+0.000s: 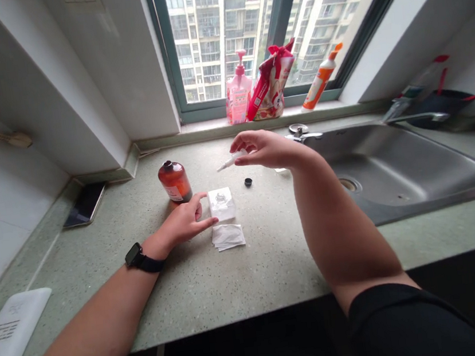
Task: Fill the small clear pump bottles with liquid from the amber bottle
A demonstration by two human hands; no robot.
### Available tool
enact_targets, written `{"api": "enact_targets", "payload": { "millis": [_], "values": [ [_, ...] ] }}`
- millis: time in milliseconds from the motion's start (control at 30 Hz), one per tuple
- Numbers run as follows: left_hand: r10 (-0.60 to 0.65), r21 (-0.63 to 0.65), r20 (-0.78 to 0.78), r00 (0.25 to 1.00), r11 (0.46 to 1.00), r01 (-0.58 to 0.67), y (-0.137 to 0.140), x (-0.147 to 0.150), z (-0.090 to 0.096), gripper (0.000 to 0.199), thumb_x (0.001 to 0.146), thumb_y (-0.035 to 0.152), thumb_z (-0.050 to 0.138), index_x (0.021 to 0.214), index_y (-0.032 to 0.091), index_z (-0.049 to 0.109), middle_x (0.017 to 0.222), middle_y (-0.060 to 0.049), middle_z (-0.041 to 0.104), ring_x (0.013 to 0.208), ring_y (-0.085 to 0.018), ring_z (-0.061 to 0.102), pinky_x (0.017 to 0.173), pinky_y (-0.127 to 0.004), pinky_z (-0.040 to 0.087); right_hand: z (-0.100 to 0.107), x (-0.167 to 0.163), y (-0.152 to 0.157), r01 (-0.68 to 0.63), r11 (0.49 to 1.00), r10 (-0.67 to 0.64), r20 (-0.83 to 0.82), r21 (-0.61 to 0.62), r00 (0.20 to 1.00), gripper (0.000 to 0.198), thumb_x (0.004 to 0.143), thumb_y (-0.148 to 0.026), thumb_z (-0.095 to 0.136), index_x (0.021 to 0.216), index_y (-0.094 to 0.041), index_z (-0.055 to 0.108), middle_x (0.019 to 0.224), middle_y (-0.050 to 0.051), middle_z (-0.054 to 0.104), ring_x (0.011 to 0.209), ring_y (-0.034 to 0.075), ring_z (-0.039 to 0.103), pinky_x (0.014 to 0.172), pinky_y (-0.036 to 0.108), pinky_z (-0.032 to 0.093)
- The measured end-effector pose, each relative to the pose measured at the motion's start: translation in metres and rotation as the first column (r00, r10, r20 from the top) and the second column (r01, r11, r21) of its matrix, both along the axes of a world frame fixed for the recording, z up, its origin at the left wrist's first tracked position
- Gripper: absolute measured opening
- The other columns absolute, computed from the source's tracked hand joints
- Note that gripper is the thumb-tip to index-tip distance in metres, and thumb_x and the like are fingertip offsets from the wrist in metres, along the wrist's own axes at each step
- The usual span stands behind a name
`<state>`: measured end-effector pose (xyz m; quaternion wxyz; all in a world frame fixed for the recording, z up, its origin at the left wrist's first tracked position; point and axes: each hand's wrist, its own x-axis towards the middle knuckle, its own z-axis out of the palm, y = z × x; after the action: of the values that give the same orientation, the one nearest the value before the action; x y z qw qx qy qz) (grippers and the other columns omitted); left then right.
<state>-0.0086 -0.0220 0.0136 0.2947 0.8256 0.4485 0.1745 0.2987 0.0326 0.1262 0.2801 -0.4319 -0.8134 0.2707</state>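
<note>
My right hand (262,150) hangs above the counter, its fingers closed round a small whitish tube with a narrow tip (227,162). The tip points left and down; the kind of tube is too small to tell. My left hand (185,216) rests on the counter, finger and thumb at the left corners of a small white block or box (222,207). A wrinkled, clear-looking patch shows on its top. Behind this hand stands an uncapped brown bottle (175,181) with dark liquid low inside. A black cap (248,182) lies below the tube. White folded tissues (228,236) lie in front of the box.
A steel sink (409,162) with a tap takes up the right side. On the sill stand a pink pump bottle (238,97), a red bag (272,87) and an orange-white bottle (321,80). A phone (85,205) and a white board (15,338) lie at left.
</note>
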Motion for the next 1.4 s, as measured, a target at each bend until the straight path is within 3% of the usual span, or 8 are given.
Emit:
{"api": "enact_targets", "payload": {
  "millis": [100, 233, 500, 700, 900, 1167, 1400],
  "values": [
    [-0.001, -0.018, 0.044, 0.999, 1.000, 0.001, -0.002, 0.001, 0.003, 0.089, 0.092, 0.063, 0.074, 0.158, 0.013, 0.044, 0.074, 0.006, 0.055, 0.067, -0.017, 0.057, 0.063, -0.029, 0.041, 0.012, -0.009, -0.003, 0.020, 0.999, -0.023, 0.091, 0.035, 0.996, 0.036, 0.082, -0.051, 0.086, 0.102, -0.022, 0.076, 0.093, 0.004, 0.074, 0.086, 0.021, 0.066, 0.078, 0.036, 0.054],
    [-0.014, -0.002, 0.083, 0.996, 1.000, 0.014, -0.006, 0.003, 0.007, 0.084, 0.093, 0.059, 0.075, 0.157, 0.014, 0.043, 0.071, 0.009, 0.050, 0.064, -0.015, 0.052, 0.063, -0.028, 0.039, 0.018, -0.009, -0.014, 0.042, 0.985, -0.070, 0.160, 0.169, 0.985, 0.028, 0.088, -0.048, 0.082, 0.100, -0.023, 0.077, 0.092, 0.004, 0.075, 0.087, 0.021, 0.068, 0.077, 0.037, 0.052],
    [-0.014, 0.121, 0.067, 0.998, 0.993, 0.006, -0.009, 0.004, 0.008, 0.067, 0.100, 0.051, 0.067, 0.153, 0.015, 0.047, 0.071, 0.008, 0.051, 0.064, -0.014, 0.049, 0.067, -0.029, 0.039, 0.029, -0.014, -0.035, -0.051, 0.949, -0.029, 0.248, 0.310, 0.968, 0.024, 0.094, -0.048, 0.076, 0.102, -0.026, 0.079, 0.097, 0.003, 0.076, 0.087, 0.022, 0.069, 0.079, 0.038, 0.051],
    [-0.003, 0.124, 0.042, 0.999, 0.992, -0.002, -0.007, 0.002, 0.009, 0.074, 0.099, 0.054, 0.069, 0.156, 0.012, 0.046, 0.072, 0.008, 0.051, 0.064, -0.015, 0.050, 0.068, -0.030, 0.040, 0.021, -0.026, -0.035, -0.092, 0.947, -0.006, 0.306, 0.307, 0.952, 0.015, 0.090, -0.037, 0.082, 0.100, -0.026, 0.079, 0.098, 0.002, 0.077, 0.088, 0.022, 0.067, 0.080, 0.037, 0.049],
    [-0.005, 0.116, 0.019, 1.000, 0.993, 0.003, -0.005, 0.001, 0.006, 0.079, 0.098, 0.059, 0.069, 0.159, 0.015, 0.045, 0.072, 0.007, 0.052, 0.064, -0.015, 0.051, 0.066, -0.029, 0.038, 0.010, -0.041, -0.036, -0.116, 0.950, -0.005, 0.385, 0.290, 0.923, 0.016, 0.090, -0.029, 0.080, 0.105, -0.026, 0.079, 0.103, 0.004, 0.078, 0.091, 0.022, 0.069, 0.076, 0.033, 0.047],
    [0.005, 0.144, 0.025, 1.000, 0.990, -0.008, -0.003, 0.002, 0.002, 0.075, 0.098, 0.058, 0.070, 0.156, 0.015, 0.050, 0.070, 0.008, 0.049, 0.062, -0.015, 0.048, 0.064, -0.029, 0.036, -0.006, -0.060, -0.035, -0.183, 0.959, 0.070, 0.445, 0.216, 0.893, 0.034, 0.085, -0.017, 0.080, 0.117, -0.026, 0.077, 0.115, 0.007, 0.080, 0.098, 0.024, 0.072, 0.078, 0.034, 0.049],
    [0.008, 0.138, 0.036, 0.999, 0.990, -0.013, -0.002, 0.002, 0.002, 0.076, 0.099, 0.059, 0.069, 0.157, 0.014, 0.049, 0.070, 0.008, 0.050, 0.062, -0.015, 0.050, 0.064, -0.029, 0.037, -0.009, -0.062, -0.033, -0.229, 0.951, 0.115, 0.453, 0.205, 0.884, 0.027, 0.087, -0.013, 0.078, 0.111, -0.025, 0.078, 0.113, 0.006, 0.079, 0.097, 0.023, 0.070, 0.080, 0.033, 0.048]
  ]
}}
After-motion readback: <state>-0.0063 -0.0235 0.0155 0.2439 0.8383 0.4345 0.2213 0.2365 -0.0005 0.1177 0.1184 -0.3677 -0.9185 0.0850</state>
